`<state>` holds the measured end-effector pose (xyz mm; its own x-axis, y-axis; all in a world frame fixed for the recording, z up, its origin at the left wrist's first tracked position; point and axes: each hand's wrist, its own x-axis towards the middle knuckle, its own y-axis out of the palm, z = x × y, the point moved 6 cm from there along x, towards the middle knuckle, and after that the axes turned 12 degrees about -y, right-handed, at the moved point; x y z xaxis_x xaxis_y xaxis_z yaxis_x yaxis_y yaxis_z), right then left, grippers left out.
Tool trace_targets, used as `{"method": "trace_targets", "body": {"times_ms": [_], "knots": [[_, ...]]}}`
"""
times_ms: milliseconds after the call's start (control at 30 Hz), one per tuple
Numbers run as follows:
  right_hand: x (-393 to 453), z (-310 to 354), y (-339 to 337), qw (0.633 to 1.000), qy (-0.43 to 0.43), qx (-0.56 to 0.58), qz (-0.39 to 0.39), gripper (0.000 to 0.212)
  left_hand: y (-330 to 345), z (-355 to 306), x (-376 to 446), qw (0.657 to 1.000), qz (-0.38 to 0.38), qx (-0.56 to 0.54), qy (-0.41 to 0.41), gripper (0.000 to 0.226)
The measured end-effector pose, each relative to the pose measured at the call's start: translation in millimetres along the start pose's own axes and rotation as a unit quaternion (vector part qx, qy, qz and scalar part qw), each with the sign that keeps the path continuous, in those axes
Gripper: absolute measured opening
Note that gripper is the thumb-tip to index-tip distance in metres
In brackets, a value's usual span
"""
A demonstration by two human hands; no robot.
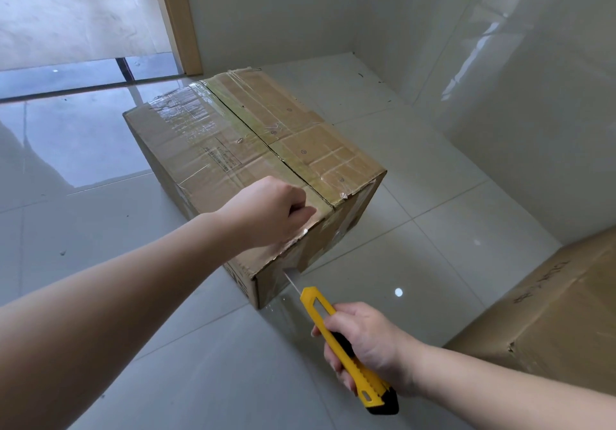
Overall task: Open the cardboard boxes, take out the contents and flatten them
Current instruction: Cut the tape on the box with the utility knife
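A glossy pale tiled floor (416,169) in a white-walled corner holds a taped cardboard box (253,163), with a second box (546,313) at the right edge. The left hand (270,209) rests on the taped box's near top edge, fingers curled and pinching the flap there. The right hand (363,339) grips a yellow utility knife (346,349), fingers wrapped round its handle, blade tip at the box's near side.

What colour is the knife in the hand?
The knife is yellow with black parts, seen in the head view.
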<state>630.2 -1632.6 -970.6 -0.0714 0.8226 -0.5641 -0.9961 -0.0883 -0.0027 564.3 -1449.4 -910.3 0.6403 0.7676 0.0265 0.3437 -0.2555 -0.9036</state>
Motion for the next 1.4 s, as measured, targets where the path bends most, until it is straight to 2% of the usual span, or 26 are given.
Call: {"method": "trace_targets", "body": {"times_ms": [200, 333, 467, 600, 733, 767, 867, 900, 967, 1033, 1100, 1167, 1267, 1333, 1367, 1400], "knots": [[-2.5, 3.5, -10.4, 1.0, -0.021, -0.002, -0.023, 0.015, -3.4, -20.2, 2.0, 1.0, -0.009, -0.007, 0.022, 0.042], [-3.3, 7.8, -12.3, 0.999, -0.025, -0.03, -0.003, 0.017, -8.2, -29.0, 2.6, 0.999, -0.014, -0.01, 0.035, 0.041], [-7.2, 15.0, -15.2, 0.987, -0.04, -0.152, 0.043, 0.021, -9.1, -33.2, 5.0, 0.998, -0.007, 0.015, 0.054, 0.039], [-5.5, 32.7, -30.6, 0.961, -0.056, -0.269, 0.037, 0.019, -3.1, -45.1, 5.2, 0.994, 0.042, 0.028, 0.093, 0.036], [-5.6, 51.4, -45.7, 0.948, -0.091, -0.3, 0.06, 0.014, -12.3, -46.3, 10.9, 0.995, 0.019, 0.008, 0.094, 0.036], [-6.0, 53.5, -48.7, 0.95, -0.093, -0.291, 0.069, 0.019, -15.2, -45.4, 12.0, 0.996, 0.017, 0.003, 0.085, 0.034], [-6.7, 52.5, -62.8, 0.954, -0.07, -0.284, 0.072, 0.061, -21.8, -43.8, 16.8, 0.998, 0.01, -0.006, 0.061, 0.031], [-7.9, 53.6, -66.8, 0.953, -0.07, -0.286, 0.078, 0.066, -22.4, -47.3, 17.4, 0.998, 0.023, -0.011, 0.059, 0.029], [-8.0, 56.9, -76.7, 0.946, -0.084, -0.298, 0.093, 0.069, -13.1, -60.0, 17.1, 0.992, 0.103, -0.015, 0.074, 0.027], [-8.5, 65.0, -86.5, 0.928, -0.107, -0.338, 0.112, 0.069, 6.9, -79.7, 13.1, 0.97, 0.21, 0.022, 0.121, 0.024], [-10.9, 74.1, -94.8, 0.895, -0.136, -0.4, 0.144, 0.067, 25.0, -95.6, 11.6, 0.95, 0.256, 0.079, 0.16, 0.021], [-14.8, 80.5, -101.2, 0.864, -0.155, -0.447, 0.173, 0.06, 35.3, -102.9, 19.9, 0.95, 0.254, 0.095, 0.152, 0.023], [-15.7, 80.6, -119.8, 0.84, -0.171, -0.484, 0.174, 0.034, 44.3, -108.9, 32.8, 0.96, 0.241, 0.091, 0.111, 0.016], [-10.6, 76.2, -144.8, 0.795, -0.168, -0.564, 0.15, 0.011, 48.9, -108.8, 39.4, 0.966, 0.228, 0.092, 0.079, 0.02], [-7.9, 74.0, -159.9, 0.773, -0.155, -0.602, 0.129, 0.005, 51.5, -107.3, 42.8, 0.969, 0.222, 0.091, 0.057, 0.02], [-5.7, 71.6, -172.7, 0.761, -0.149, -0.621, 0.112, 0.012, 53.6, -105.7, 46.3, 0.972, 0.214, 0.088, 0.033, 0.02]]}}
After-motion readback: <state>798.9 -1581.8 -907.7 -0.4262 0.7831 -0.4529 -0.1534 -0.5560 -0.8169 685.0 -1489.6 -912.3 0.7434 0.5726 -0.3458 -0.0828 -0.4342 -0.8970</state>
